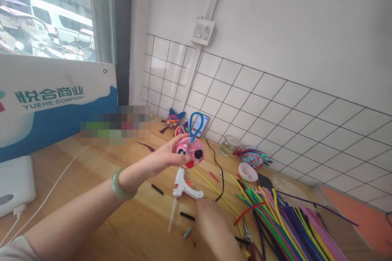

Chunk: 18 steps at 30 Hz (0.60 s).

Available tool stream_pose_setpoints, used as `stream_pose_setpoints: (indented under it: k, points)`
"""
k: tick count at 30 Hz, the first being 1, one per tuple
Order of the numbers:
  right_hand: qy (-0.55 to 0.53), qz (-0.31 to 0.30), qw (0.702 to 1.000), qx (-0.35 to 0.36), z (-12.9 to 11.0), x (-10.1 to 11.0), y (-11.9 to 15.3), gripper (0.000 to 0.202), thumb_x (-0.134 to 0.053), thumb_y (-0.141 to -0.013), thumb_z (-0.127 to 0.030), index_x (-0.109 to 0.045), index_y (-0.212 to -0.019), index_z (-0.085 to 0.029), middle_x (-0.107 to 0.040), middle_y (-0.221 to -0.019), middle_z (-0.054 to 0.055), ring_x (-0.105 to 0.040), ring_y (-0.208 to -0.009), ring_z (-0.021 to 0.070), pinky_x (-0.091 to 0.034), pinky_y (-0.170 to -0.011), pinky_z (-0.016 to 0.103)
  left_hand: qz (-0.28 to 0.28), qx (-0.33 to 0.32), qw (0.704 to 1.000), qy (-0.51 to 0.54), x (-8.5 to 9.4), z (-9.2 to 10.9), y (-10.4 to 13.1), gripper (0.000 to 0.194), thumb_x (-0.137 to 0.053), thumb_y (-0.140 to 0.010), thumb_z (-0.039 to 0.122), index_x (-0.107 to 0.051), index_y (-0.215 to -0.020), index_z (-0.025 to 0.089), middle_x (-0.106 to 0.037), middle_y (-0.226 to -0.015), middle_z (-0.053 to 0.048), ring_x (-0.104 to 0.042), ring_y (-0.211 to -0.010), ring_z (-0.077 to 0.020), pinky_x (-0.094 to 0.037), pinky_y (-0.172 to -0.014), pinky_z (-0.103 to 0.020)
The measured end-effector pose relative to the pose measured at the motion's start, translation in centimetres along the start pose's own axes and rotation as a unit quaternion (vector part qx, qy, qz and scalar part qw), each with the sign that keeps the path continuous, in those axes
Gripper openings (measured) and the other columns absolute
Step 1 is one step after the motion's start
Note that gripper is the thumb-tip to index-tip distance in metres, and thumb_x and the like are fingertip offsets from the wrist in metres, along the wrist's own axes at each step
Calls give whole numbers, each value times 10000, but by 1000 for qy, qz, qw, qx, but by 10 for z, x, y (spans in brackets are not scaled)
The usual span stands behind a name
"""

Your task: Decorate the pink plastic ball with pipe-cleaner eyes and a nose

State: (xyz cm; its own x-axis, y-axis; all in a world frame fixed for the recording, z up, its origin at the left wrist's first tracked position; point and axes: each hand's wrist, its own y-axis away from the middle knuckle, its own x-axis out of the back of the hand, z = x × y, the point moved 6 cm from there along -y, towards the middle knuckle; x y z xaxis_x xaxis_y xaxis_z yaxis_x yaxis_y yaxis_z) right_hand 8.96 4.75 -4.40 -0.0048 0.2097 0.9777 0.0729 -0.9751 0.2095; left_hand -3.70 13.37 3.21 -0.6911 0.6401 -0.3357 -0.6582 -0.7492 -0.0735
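My left hand (165, 155), with a pale green bangle on the wrist, is closed round a small pink pipe-cleaner ornament (190, 152). The ornament has two dark round eyes, a red mouth and a blue pipe-cleaner loop (196, 124) standing up from its top. Just below it on the table lies a white glue gun (185, 187) with a clear glue stick (172, 215) jutting from its back. My right hand (210, 218) is low in the view, beside the end of the glue gun's handle. Motion smears its fingers, and whether it touches the gun is unclear.
Many coloured pipe cleaners (288, 220) are heaped at the right, with scissors (247, 232) beside them. Along the tiled wall stand a phone (200, 125), a glass jar (229, 145), a pink bowl (247, 172) and finished ornaments (174, 118). A black cable (221, 171) crosses the table.
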Motion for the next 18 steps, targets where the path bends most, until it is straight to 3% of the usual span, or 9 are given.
stream_pose_setpoints:
  k: [3, 5, 9, 12, 18]
  points:
    - [-87, 32, 995, 21, 9, 28, 13, 221, -490, -749, -54, -670, -811, -166, -716, -811, 66, -674, -749, 180, -486, -634, 228, -8, 3, 1000, 1, -5, -1, 1, 732, -745, -665, 218, -399, -1310, 246, -546, -1212, -79, -567, -1008, -219, -481, -809, -339]
    - [-159, 83, 983, 35, 19, 49, 23, 201, -473, -795, -111, -644, -866, -191, -702, -812, 28, -656, -740, 141, -487, -664, 205, -16, 6, 1000, 0, -9, -4, 2, 707, -738, -674, 221, -411, -1301, 241, -548, -1209, -83, -565, -1011, -221, -477, -806, -338]
    - [-335, 274, 896, 96, 35, 86, 45, 119, -523, -820, -219, -639, -803, -204, -684, -797, 31, -636, -756, 153, -492, -703, 236, -23, 17, 1000, 0, -16, -16, 3, 715, -749, -669, 230, -405, -1295, 250, -546, -1219, -72, -547, -1044, -220, -464, -801, -318]
    - [-370, 353, 852, 109, 39, 94, 53, 101, -557, -829, -245, -645, -792, -212, -677, -773, 25, -630, -729, 152, -492, -688, 246, -39, 30, 999, -1, -25, -26, 4, 737, -755, -658, 216, -391, -1298, 238, -555, -1212, -72, -545, -1041, -215, -458, -774, -296]
    - [-384, 430, 802, 157, 35, 97, 55, 89, -602, -832, -198, -680, -840, -241, -633, -831, 30, -603, -786, 149, -478, -689, 266, -51, 38, 998, 13, -36, -30, 8, 768, -748, -639, 156, -381, -1309, 235, -521, -1274, -74, -544, -1052, -201, -442, -813, -285]
